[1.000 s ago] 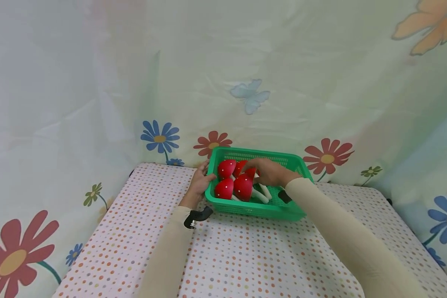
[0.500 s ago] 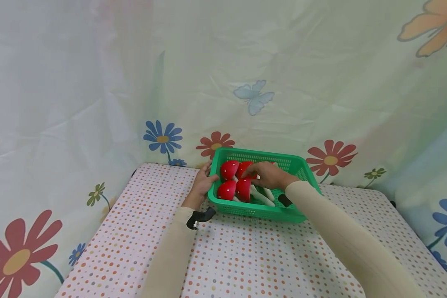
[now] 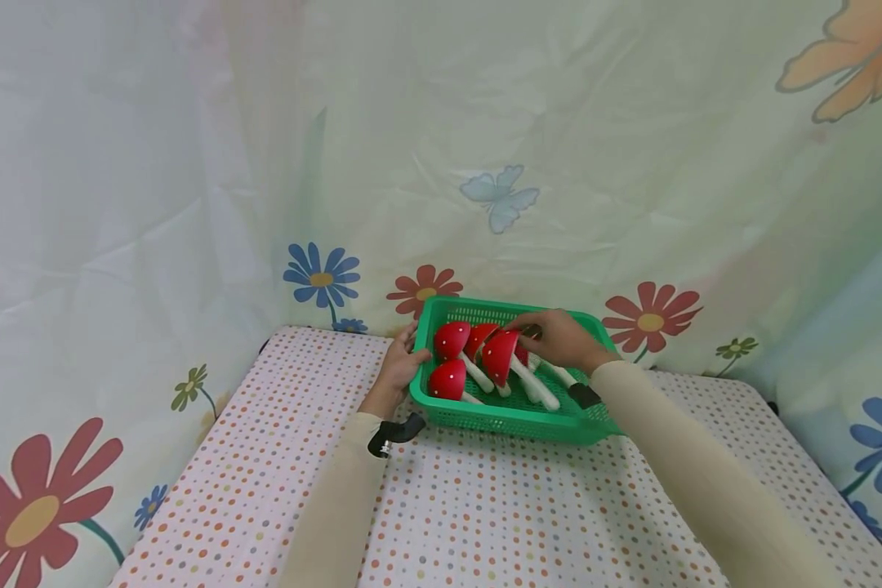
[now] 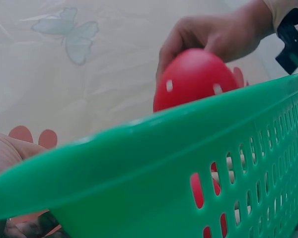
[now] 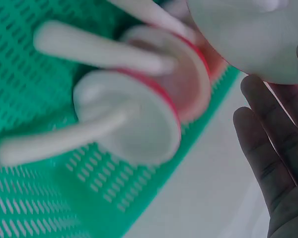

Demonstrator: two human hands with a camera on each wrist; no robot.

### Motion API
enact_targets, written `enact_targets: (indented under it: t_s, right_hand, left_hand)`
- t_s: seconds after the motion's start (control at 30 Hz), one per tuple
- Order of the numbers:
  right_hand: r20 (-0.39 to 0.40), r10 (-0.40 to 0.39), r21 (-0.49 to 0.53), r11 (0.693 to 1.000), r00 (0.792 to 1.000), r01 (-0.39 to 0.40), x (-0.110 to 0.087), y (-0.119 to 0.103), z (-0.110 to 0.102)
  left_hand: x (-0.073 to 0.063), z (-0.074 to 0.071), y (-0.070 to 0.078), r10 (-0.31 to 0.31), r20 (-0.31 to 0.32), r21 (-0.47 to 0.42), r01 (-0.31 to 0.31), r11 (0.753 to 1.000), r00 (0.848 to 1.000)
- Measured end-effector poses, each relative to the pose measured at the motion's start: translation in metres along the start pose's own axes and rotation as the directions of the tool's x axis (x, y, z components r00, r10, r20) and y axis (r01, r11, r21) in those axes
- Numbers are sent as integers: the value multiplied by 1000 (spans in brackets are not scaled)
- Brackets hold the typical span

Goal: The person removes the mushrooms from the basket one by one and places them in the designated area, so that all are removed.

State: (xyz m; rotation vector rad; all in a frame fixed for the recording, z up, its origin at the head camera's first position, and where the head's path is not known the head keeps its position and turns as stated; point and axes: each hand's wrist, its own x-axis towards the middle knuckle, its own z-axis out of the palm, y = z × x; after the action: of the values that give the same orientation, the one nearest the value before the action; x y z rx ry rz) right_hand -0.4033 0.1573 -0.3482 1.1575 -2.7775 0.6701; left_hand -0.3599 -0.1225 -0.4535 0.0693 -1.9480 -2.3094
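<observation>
Head view: right hand [image 3: 562, 336] pinches mushroom [image 3: 500, 355] by cap, over green basket [image 3: 514, 422]; cap red, white-dotted, long white stalk slanting down rightward. Left hand [image 3: 395, 366] grips basket's left end, thumb over rim. Other red-capped mushrooms [image 3: 451, 339] inside.

Left wrist view: held cap rounded, slightly blurred, showing above rim.

Right wrist view: cap's underside whitish, thin red edge; fingers fairly straight, thumb tip against underside.

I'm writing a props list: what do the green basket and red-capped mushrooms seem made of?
Green basket: likely molded plastic, slightly glossy, from its even slots and the sheen along its rim.
Red-capped mushrooms: perhaps foam or plastic, smooth satin, from the rounded caps and plain pale stems.
</observation>
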Motion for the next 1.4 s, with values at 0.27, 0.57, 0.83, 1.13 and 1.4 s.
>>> enact_targets:
  t_s: [0.27, 0.57, 0.83, 1.13, 1.4]
  right_hand:
    - [-179, 145, 8, 989, 973, -146, -24, 32, -53]
    - [-355, 298, -53, 940, 886, -337, -64, 96, -90]
    - [-395, 490, -66, 829, 777, -556, -98, 141, -82]
    - [-398, 484, -66, 832, 779, -551, -103, 161, -53]
    - [-390, 508, -82, 812, 769, -578, -102, 166, -36]
  left_hand:
    - [0, 0, -2, 4, 5, -5, -4, 1000, 1000]
    - [2, 0, -3, 5, -8, 8, -5, 1000, 1000]
    - [3, -1, -5, 1, -7, 17, -1, 1000, 1000]
    - [5, -1, -6, 9, -9, -25, -10, 1000, 1000]
    - [5, 0, -7, 1, -15, -24, -1, 1000, 1000]
